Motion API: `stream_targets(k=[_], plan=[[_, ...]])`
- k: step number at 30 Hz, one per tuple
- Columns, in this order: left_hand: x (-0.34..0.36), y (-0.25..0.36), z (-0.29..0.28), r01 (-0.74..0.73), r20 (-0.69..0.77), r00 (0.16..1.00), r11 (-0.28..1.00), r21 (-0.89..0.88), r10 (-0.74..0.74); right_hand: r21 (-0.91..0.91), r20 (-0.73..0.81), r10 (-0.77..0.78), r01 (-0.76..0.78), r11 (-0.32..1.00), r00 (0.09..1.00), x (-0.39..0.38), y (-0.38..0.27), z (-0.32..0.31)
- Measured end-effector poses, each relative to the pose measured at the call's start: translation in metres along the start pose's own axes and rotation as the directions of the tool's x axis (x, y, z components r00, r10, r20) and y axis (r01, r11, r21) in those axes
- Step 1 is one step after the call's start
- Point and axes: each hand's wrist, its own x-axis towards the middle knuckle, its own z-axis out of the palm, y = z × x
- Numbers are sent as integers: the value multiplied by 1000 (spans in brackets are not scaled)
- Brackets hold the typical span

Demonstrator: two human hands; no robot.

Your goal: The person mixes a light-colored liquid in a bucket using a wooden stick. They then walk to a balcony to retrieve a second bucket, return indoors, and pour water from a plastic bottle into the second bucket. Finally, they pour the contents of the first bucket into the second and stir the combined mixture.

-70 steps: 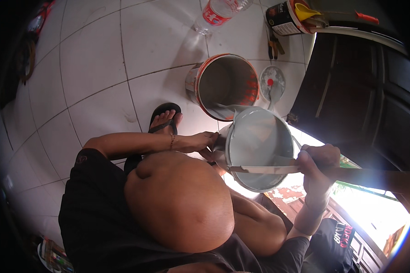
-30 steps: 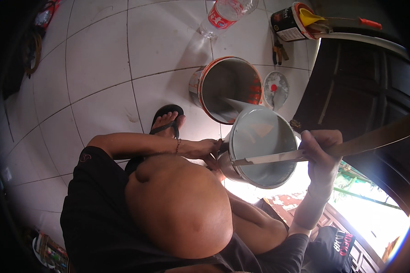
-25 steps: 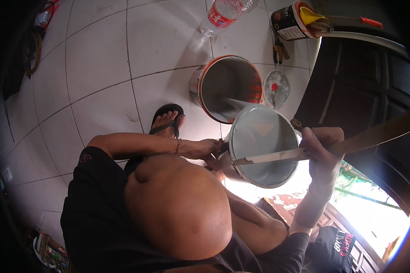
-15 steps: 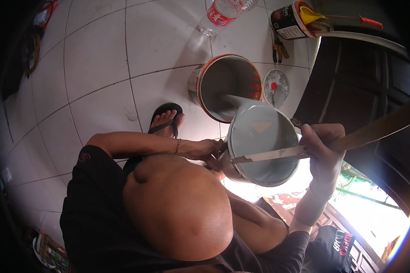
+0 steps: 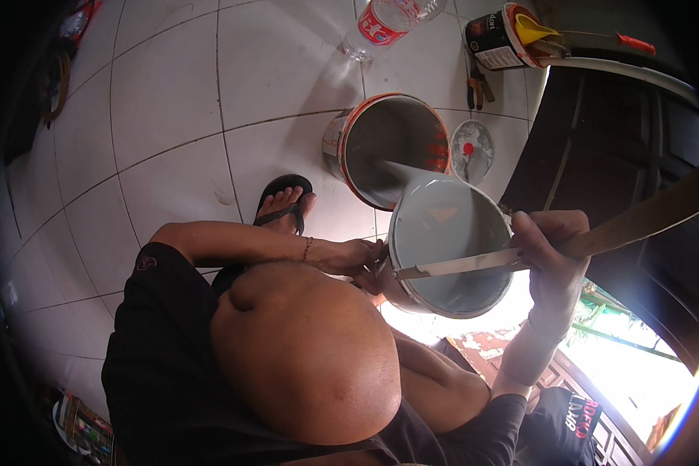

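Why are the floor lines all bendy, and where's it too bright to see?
In the head view, lines on the floor curve because of the fisheye lens; also in the head view, white glare washes out patches below the tilted pail and the right hand.

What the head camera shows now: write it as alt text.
Pale grey liquid pours from a tilted pail into an orange-rimmed bucket on a white tiled floor. The left hand holds the pail's lower side; the right hand grips a long flat stick crossing its mouth. Beyond the bucket is a clear bottle.
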Motion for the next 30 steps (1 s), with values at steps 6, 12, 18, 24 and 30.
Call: stream_targets(k=[6, 12, 18, 24, 30], plan=[[3, -1, -1, 3, -3, 1000, 1000, -1, -3, -3, -27, -21, 21, 1000, 999, -2, -1, 3], [1, 1, 1, 8, -5, 1000, 999, -45, -9, -24, -38, -39, 38, 999, 999, -2, -1, 3], [-5, 6, 11, -14, -31, 999, 998, -54, 12, -19, -119, -94, 93, 996, 988, -6, 11, 1], [4, -1, 1, -10, -14, 1000, 997, -75, 9, 20, -87, 87, -85, 996, 992, -9, 9, -8], [18, -12, -10, -1, 14, 1000, 998, -70, 2, 64, -150, 152, -144, 987, 977, -16, 18, -15]])
